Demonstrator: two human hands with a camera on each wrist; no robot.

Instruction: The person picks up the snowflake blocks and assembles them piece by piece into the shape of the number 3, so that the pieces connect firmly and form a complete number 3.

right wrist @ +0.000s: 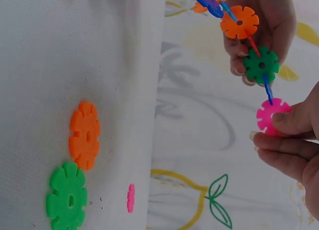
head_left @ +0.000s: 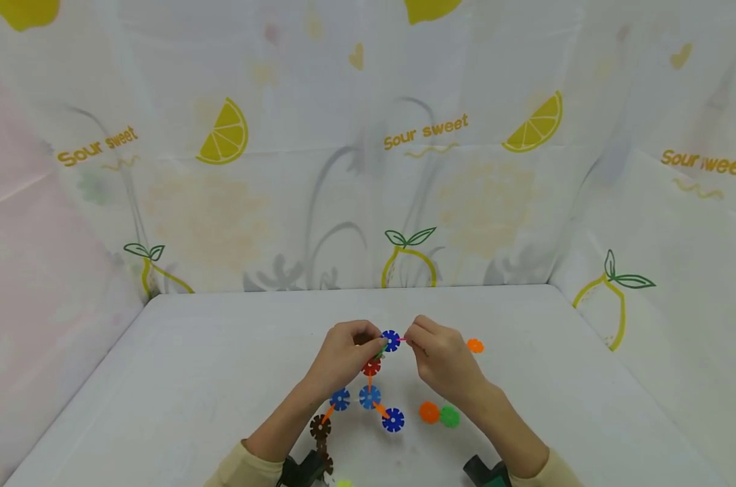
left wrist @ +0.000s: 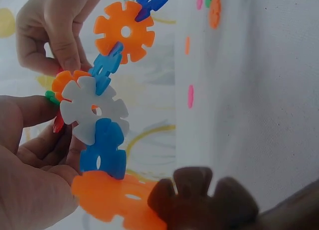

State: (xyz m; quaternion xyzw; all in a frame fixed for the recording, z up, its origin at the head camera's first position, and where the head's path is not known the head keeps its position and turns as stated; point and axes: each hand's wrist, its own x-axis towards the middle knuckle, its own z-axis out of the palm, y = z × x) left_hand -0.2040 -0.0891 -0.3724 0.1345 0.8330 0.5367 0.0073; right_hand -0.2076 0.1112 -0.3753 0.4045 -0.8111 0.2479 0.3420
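Right wrist view: pink disc [right wrist: 266, 114] in the pinch of the right hand [right wrist: 299, 153].

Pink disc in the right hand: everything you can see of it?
The pink disc is bright, thin, round and plastic-looking, with a notched rim. The right hand pinches it between thumb and fingers, the thumb covering part of its face. In the right wrist view a blue disc meets its upper edge, apparently slotted in. The head view shows it edge-on.
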